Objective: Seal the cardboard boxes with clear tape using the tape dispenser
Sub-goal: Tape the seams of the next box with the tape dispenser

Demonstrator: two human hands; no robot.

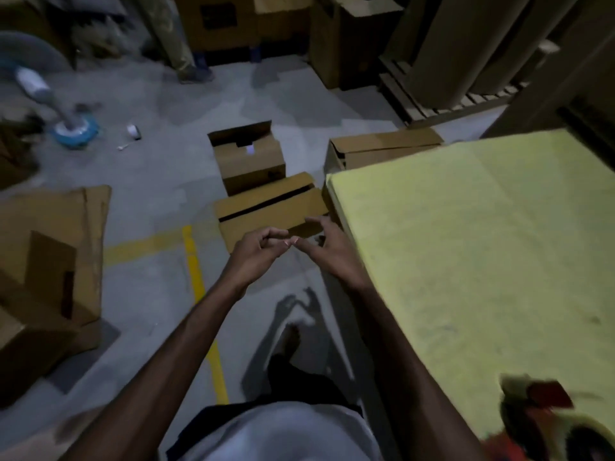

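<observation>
Cardboard box (266,207) on floor (159,181), just ahead of left hand (256,252) and right hand (327,252); unsealed seam runs left-right. Grip: fingertips meet, contents cannot tell. Red dispenser (545,397), possibly, by right elbow.

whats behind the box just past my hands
A smaller cardboard box with one flap raised stands behind the near box. Its base is hidden by it, its inside too dark to tell.

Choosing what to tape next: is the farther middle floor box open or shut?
Open: the farther box has its rear flap standing up, showing a dark interior.
</observation>
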